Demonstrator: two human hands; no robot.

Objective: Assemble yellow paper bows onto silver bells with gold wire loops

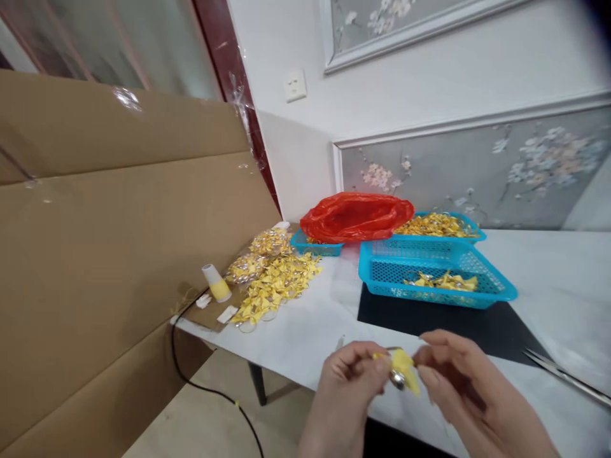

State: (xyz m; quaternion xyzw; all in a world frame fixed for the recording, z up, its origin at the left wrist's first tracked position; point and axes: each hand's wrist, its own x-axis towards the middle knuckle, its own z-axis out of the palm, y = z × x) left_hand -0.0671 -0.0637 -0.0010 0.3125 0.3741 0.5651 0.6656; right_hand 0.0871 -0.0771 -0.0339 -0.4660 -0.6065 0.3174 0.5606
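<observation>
A small yellow ribbon bow with a silver bell [402, 364] is held up over the front edge of the table. My left hand [351, 388] pinches it from the left between thumb and forefinger. The bell hangs below the ribbon, and a thin loop shows above it. At the bow's right side, my right hand [470, 388] has its thumb and a curled finger closed at the ribbon's edge, with the forefinger raised above. Part of the bow is hidden by the left fingertips.
A blue basket [499, 289] with several yellow bows stands on a black mat [429, 321]. Tweezers [568, 375] lie at right. Behind are a red bag [358, 216] and more baskets. A heap of yellow bows [279, 283] and a thread cone [217, 283] are beside the cardboard [119, 235].
</observation>
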